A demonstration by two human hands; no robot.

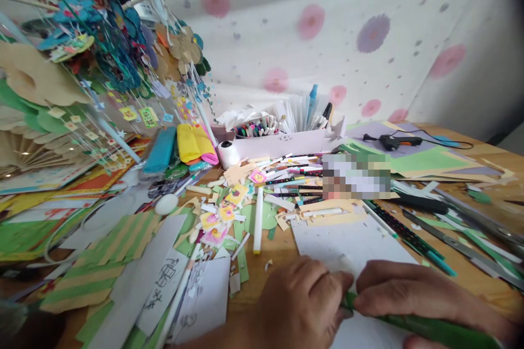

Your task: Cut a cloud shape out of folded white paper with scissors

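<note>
Toward the table's (282, 248) near edge, the left hand (303, 297) curls, pinching the tip of a green strip (444, 330) — long, smooth, maybe paper — while the right hand (409, 289) clasps its length, apparently for steadiness. White paper (356, 240) lies flat beneath, perhaps as a work surface.

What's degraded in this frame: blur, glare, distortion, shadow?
Head view, right of centre: a pixelated block hides what's there; head view, upper right corner: near black; head view, left edge: paper fan blurred; head view, bottom: left hand and right hand slightly soft.
</note>
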